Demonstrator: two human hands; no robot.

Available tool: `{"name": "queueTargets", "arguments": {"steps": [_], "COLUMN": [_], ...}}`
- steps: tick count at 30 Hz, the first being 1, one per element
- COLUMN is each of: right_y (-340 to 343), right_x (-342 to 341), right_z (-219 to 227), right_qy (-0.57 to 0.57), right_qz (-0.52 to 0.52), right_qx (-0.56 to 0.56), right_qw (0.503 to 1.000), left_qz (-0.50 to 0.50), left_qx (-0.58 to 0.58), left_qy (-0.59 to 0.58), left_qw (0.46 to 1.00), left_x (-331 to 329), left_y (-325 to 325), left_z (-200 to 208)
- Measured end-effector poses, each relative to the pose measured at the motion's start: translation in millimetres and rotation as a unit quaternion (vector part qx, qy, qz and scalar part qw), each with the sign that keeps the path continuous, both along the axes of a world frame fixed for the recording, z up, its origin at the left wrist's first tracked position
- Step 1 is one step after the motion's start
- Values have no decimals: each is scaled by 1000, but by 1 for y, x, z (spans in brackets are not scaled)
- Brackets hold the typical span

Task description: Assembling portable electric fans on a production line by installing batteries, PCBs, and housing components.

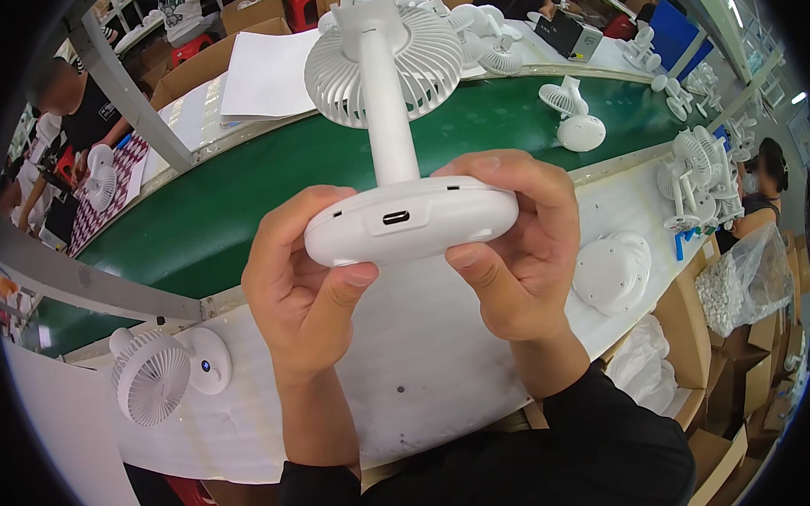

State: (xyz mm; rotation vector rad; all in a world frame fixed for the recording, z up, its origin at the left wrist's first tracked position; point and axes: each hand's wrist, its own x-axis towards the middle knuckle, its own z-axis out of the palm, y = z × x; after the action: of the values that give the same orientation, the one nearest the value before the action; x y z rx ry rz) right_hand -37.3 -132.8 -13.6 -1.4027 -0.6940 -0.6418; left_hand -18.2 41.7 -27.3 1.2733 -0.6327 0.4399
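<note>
A white desk fan (391, 146) is held up in front of me by its round base, above the white work table (409, 360). Its slotted head points away, and the base's edge with a small charging port faces me. My left hand (303, 274) grips the left side of the base, thumb below and fingers on top. On the right side, my right hand (521, 249) holds it the same way. Another white fan (164, 373) lies on the table to the left. To the right of my right hand is a stack of round white base plates (613, 272).
A green conveyor belt (233, 192) runs across beyond the table, carrying a small fan (574, 113). Several fans (697, 171) cluster at the right. Cardboard boxes (739, 366) and a clear bag of small white parts (745, 281) stand lower right. Metal posts (136, 93) rise at left; other people work around.
</note>
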Motion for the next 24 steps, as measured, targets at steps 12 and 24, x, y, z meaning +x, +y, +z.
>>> {"name": "queueTargets", "arguments": {"steps": [12,24], "right_y": [-12,30], "right_x": [-32,-5], "right_z": [28,-8], "right_qy": [-15,-74], "right_qz": [-156,13], "right_qx": [-190,-88], "right_qw": [969,993], "left_qz": [-118,-137], "left_qx": [50,-351], "left_qy": [7,111], "left_qw": [992,920], "left_x": [1,-2], "left_y": [-4,-4], "left_z": [-9,3]}}
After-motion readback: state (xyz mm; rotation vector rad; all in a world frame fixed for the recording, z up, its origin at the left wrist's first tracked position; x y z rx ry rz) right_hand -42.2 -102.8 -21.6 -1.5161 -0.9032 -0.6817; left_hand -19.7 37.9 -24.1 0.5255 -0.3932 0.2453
